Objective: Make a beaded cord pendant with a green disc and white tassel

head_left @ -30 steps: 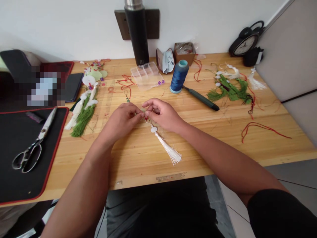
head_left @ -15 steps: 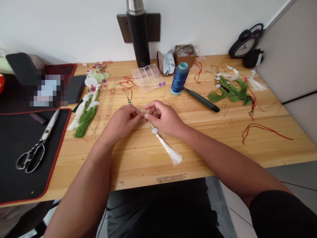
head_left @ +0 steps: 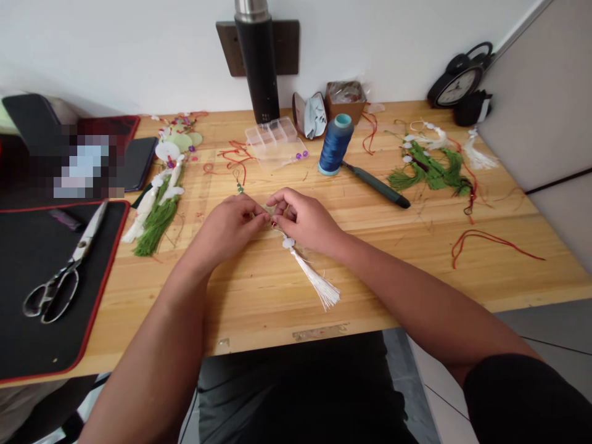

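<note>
1. Pinching near the middle of the frame, the left hand point(head_left: 235, 223) brings its thumb and forefinger together on a tassel ornament; exactly which part they grip is hidden.
2. Opposite it, the right hand point(head_left: 309, 217) sets its thumb beside a small red bead point(head_left: 274, 224), with the forefinger arched above. Whether that finger and thumb close on anything, I cannot tell.
3. The ornament lies across the centre of the counter point(head_left: 259, 308): green beads point(head_left: 240, 189) show above the left hand, while a white plaque point(head_left: 288, 243) and white tassel point(head_left: 319, 280) slant down toward the lower right of the frame.
4. For such fine fingertip work, steadying one side while the other makes small adjustments would likely serve best; tugging with both could shift the beads.
5. Letting the tassel lie flat on the wood should keep its strands from tangling, and resting the wrists would help steadiness.
6. It would be wise to keep the fingers from masking the bead, so the cord can be checked.
7. Blue thread point(head_left: 335, 145) stands at upper centre; scissors point(head_left: 69, 265) lie at the left of the frame, well apart from the hands.
</note>
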The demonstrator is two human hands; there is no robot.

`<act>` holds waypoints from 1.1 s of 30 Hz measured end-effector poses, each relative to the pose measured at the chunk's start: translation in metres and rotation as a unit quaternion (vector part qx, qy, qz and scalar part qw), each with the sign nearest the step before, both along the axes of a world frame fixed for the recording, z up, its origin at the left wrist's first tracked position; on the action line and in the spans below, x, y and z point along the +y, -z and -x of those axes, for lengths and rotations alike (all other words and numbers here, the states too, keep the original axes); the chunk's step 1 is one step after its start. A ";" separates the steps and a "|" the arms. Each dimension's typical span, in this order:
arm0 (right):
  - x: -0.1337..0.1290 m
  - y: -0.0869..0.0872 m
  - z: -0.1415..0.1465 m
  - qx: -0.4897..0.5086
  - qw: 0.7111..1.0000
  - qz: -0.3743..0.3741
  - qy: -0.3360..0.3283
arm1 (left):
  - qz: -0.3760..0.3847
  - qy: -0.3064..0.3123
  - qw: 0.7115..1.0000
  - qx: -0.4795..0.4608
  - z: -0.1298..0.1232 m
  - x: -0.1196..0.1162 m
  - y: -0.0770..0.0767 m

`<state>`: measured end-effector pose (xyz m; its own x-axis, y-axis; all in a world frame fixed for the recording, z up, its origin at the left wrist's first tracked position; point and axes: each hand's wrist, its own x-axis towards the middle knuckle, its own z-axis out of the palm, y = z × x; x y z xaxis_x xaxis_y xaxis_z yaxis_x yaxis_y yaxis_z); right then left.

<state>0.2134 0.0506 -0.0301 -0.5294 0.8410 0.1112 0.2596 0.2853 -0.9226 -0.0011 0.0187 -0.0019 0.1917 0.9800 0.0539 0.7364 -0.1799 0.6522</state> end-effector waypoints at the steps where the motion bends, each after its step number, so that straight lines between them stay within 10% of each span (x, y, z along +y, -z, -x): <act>1: 0.000 0.000 0.000 -0.007 1.000 -0.007 0.001 | -0.001 0.001 1.000 0.000 0.000 0.000 0.000; 33: -0.003 -0.013 0.001 -0.145 0.986 -0.087 0.005 | 0.027 0.003 0.999 0.045 -0.005 -0.003 -0.008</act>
<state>0.2126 0.0478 -0.0169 -0.5520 0.8279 0.0991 0.5089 0.4286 -0.7466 0.0039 0.0157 0.0063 0.1988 0.9799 -0.0177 0.7915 -0.1499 0.5925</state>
